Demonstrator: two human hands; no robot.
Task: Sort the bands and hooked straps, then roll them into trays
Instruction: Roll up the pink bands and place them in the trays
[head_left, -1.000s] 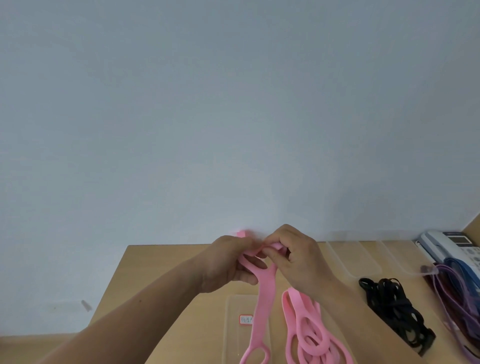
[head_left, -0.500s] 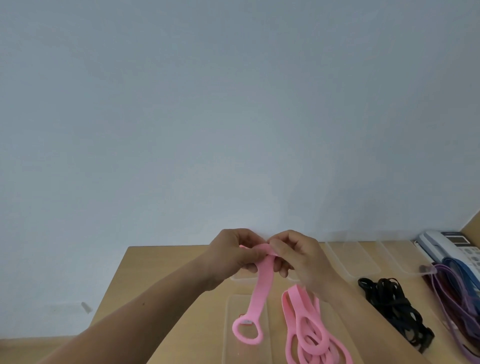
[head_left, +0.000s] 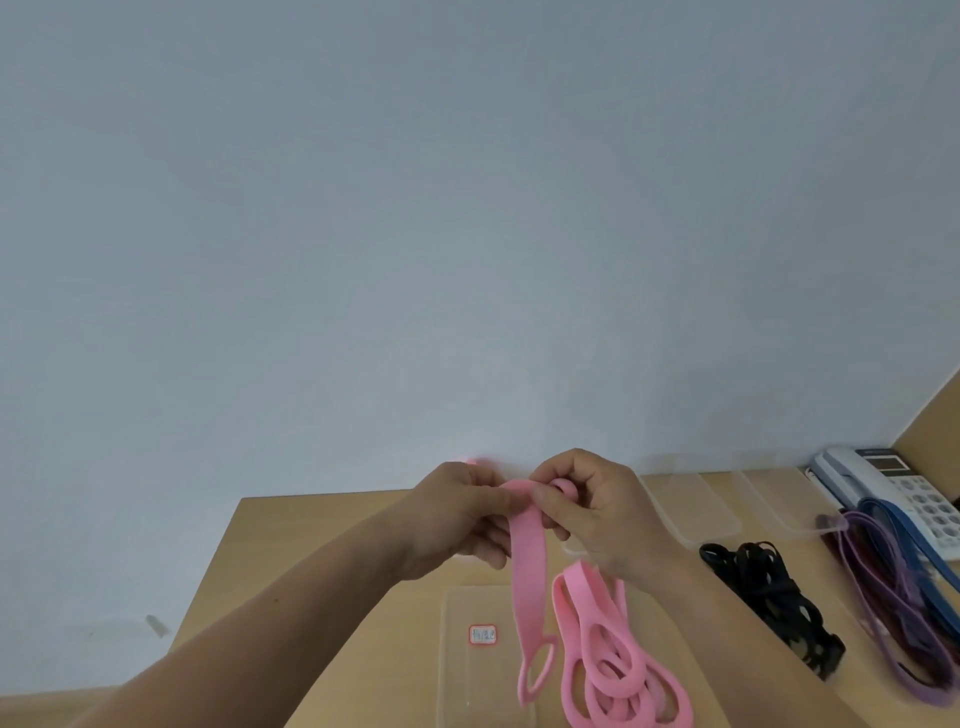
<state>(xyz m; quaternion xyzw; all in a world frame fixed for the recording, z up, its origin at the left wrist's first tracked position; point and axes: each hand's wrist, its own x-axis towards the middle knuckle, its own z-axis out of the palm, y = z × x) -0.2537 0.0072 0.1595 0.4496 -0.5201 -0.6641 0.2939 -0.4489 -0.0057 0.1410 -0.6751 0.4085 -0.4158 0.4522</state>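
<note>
In the head view, a flat, matte pink strap (head_left: 527, 561) is pinched at its top between the curled fingers of the left hand (head_left: 462, 519) and the right hand (head_left: 597, 514). Its upper end is rolled into a small coil, and its oval loop is hung over the right edge of a clear plastic tray (head_left: 457, 675). Just right of that tray, a heap of similar pink straps (head_left: 602, 660) is laid on the wooden table (head_left: 311, 545). Farther right, tangled black straps (head_left: 763, 587) and smooth purple and blue bands (head_left: 883, 571) are seen.

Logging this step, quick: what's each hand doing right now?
Left hand: closed, gripping the upper end of the hanging pink band.
Right hand: closed, pinching the rolled end of the same pink band.
</note>
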